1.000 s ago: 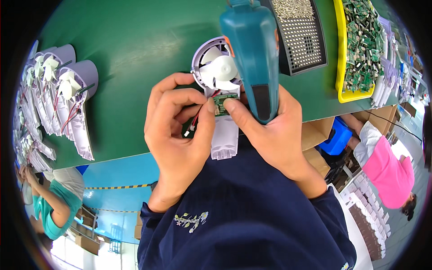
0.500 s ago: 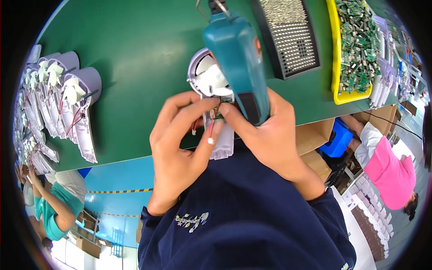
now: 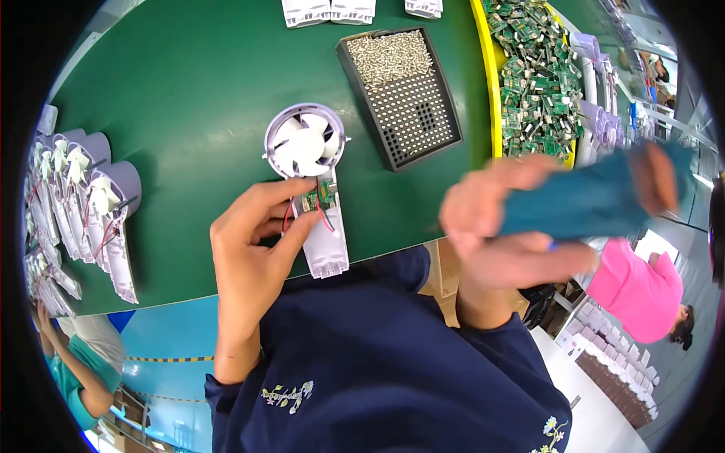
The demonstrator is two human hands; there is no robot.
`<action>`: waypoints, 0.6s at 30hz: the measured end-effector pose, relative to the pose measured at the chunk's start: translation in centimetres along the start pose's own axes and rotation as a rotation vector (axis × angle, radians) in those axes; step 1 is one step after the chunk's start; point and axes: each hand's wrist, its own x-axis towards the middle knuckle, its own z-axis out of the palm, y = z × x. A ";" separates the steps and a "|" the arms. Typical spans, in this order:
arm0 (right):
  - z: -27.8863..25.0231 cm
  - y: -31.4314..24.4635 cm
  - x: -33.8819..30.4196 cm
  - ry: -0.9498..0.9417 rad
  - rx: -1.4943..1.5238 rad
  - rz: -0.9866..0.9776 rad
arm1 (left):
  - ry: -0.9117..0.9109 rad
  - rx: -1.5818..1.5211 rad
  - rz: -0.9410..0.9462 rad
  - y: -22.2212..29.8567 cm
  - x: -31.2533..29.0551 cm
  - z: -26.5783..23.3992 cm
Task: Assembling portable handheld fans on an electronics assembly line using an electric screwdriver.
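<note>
A pale lilac handheld-fan shell (image 3: pixel 331 249) lies on the green table, its round head holding a white fan blade (image 3: pixel 303 149). A small green circuit board (image 3: pixel 320 196) sits in the handle part, with red and black wires beside it. My left hand (image 3: pixel 253 238) grips the board between thumb and fingers, against the shell. Off to the right, my right hand (image 3: pixel 483 223) is wrapped round a teal power screwdriver (image 3: pixel 578 198), held sideways past the table edge. Both the hand and the tool are smeared by motion, and the tool's tip cannot be made out.
Behind the shell stands a black screw tray (image 3: pixel 411 98) with loose and slotted screws. A yellow bin (image 3: pixel 495 98) heaped with circuit boards is at the right. Several fan shells (image 3: pixel 113 196) line the left. One person (image 3: pixel 87 362) sits at left, another (image 3: pixel 642 291) at right.
My right hand has swung the screwdriver from above the shell out to the right. The board and fan blade are now uncovered. My left hand stays at the board; the whole view has shifted.
</note>
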 end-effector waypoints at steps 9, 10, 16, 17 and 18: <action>-3.0 -0.3 4.0 -0.340 -0.054 -0.287 | 0.063 0.177 0.067 0.7 1.1 2.2; -3.0 0.0 3.9 -0.342 -0.059 -0.297 | 0.063 0.181 0.064 1.0 1.2 2.0; -3.4 0.8 3.7 -0.345 -0.051 -0.289 | 0.026 0.337 0.144 1.8 2.0 1.8; -3.3 0.9 3.6 -0.337 -0.052 -0.291 | 0.045 0.340 0.164 1.8 1.9 1.8; -3.2 1.0 3.6 -0.338 -0.053 -0.290 | 0.064 0.341 0.184 1.7 1.8 1.8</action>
